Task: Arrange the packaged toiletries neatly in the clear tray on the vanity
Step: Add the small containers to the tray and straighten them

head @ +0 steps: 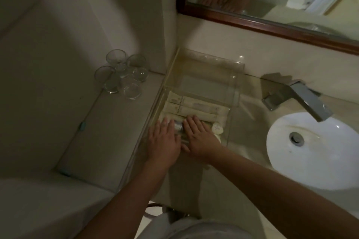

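Note:
A clear tray [204, 64] stands on the vanity against the wall, left of the sink. Several long cream packets [196, 105] lie side by side across its middle. Both my hands rest flat, fingers spread, on the items at the tray's near end. Between my left hand [164, 137] and my right hand [198, 136] shows a small grey-capped bottle [179, 127]. A round white wrapped piece [217, 128] lies just right of my right hand. What is under my palms is hidden. The tray's far half holds nothing.
Several upturned drinking glasses [121, 75] stand on the ledge to the left. A white basin [314, 151] with a chrome faucet [299, 99] lies to the right. A wood-framed mirror [272, 23] hangs behind, reflecting my hands.

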`<state>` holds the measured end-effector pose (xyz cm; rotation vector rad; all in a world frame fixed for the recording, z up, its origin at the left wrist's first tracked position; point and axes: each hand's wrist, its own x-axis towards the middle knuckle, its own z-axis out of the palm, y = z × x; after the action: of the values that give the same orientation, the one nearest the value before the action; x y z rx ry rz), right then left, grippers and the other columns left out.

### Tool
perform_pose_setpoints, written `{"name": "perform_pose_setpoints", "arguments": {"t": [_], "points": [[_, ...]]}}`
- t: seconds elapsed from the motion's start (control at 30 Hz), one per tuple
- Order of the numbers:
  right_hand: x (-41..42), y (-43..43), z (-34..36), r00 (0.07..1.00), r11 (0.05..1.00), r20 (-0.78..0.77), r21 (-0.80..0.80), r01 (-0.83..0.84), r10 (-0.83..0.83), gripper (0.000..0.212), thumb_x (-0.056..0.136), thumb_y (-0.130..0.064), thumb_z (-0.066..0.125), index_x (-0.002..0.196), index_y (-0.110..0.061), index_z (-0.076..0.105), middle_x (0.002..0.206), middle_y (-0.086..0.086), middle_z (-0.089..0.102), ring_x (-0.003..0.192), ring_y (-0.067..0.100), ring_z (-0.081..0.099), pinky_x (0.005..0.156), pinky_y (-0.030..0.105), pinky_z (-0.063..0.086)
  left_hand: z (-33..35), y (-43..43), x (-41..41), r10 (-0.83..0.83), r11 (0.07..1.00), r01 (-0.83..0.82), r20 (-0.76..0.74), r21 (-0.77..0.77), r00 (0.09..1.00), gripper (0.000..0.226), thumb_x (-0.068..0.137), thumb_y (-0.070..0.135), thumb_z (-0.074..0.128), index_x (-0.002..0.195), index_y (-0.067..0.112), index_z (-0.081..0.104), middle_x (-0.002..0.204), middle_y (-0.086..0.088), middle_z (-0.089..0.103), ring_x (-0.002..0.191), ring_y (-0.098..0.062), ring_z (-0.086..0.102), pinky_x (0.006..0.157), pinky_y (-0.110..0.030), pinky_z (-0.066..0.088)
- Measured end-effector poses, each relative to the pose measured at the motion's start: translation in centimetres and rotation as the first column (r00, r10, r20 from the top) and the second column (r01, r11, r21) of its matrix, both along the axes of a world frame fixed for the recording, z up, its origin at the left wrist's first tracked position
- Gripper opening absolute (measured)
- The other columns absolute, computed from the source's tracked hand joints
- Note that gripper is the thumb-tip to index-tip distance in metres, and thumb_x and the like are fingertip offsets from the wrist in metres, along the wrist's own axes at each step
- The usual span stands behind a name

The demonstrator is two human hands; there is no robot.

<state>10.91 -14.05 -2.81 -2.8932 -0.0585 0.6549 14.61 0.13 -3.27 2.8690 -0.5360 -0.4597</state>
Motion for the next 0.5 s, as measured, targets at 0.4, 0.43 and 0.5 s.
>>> {"name": "perform_pose_setpoints", "arguments": {"t": [0.4, 0.43, 0.5], "points": [[-13.3, -9.1, 3.7, 0.891, 0.901, 0.147, 0.137, 0.412, -0.43, 0.076, 0.098, -0.049, 0.037, 0.154, -0.007, 0.007, 0.163, 0.015, 0.006, 0.151, 0.029, 0.0, 0.121, 0.038, 0.005, 3.9, -8.0, -7.7, -0.146, 0.985, 0.158, 0.156, -0.073, 0.977, 0.053, 0.074, 0.037, 0.04, 0.115, 0.007, 0.056, 0.118, -0.021, 0.059, 0.112, -0.04, 0.052, 0.095, -0.047, 0.045], [-15.8, -10.7, 3.7, 0.861, 0.871, 0.143, 0.14, 0.471, -0.488, 0.076, 0.097, -0.048, 0.038, 0.154, -0.008, 0.007, 0.163, 0.014, 0.007, 0.151, 0.028, 0.0, 0.121, 0.038, 0.006, 4.0, -9.6, -9.3, -0.19, 0.976, 0.204, 0.156, -0.077, 0.969, 0.051, 0.072, 0.035, 0.043, 0.111, 0.005, 0.057, 0.114, -0.023, 0.06, 0.107, -0.041, 0.055, 0.092, -0.047, 0.047], [-21.7, -13.8, 3.8, 0.788, 0.799, 0.137, 0.146, 0.583, -0.6, 0.076, 0.097, -0.047, 0.04, 0.154, -0.009, 0.009, 0.163, 0.014, 0.008, 0.151, 0.029, 0.002, 0.121, 0.039, 0.008, 4.5, -13.2, -13.6, -0.269, 0.954, 0.282, 0.129, -0.099, 0.955, 0.046, 0.07, 0.033, 0.043, 0.101, 0.003, 0.057, 0.1, -0.023, 0.061, 0.096, -0.041, 0.057, 0.082, -0.045, 0.05]]}}
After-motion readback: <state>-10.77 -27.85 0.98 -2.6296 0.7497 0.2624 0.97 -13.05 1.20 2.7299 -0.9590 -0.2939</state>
